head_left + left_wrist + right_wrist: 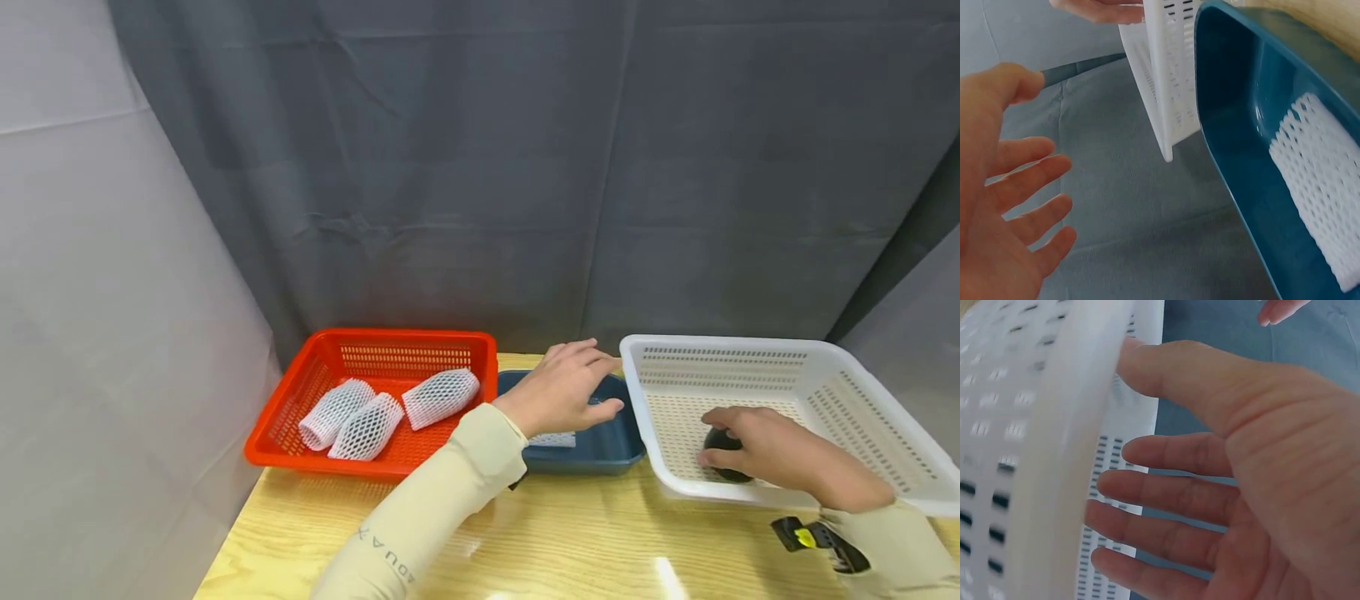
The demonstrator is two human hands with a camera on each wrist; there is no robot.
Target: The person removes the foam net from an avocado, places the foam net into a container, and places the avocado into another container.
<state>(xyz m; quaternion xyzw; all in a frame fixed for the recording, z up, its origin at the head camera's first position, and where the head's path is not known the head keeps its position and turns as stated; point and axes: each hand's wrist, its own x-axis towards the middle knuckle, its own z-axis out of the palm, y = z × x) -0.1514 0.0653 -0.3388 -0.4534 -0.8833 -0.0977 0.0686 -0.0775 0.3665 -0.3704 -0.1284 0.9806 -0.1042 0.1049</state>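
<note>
In the head view my right hand (772, 446) reaches into the white basket (825, 496), over a dark rounded object (731, 475) that looks like an avocado. Thumb and fingers are spread around its upper side, partly covering it. The right wrist view shows that hand's fingers (1166, 487) nearly straight beside the basket wall, which hides the dark object. My left hand (566, 387) hovers above the blue tray (611, 467), fingers spread and nothing held. In that tray lies a white foam net sleeve (1319, 187), mostly covered by the left arm in the head view.
A red basket (405, 335) at the left holds several white foam net sleeves (442, 397). The blue tray sits between the two baskets on a wooden table (570, 533). Behind stands a grey curtain (450, 183), with a pale cloth (112, 292) along the left side.
</note>
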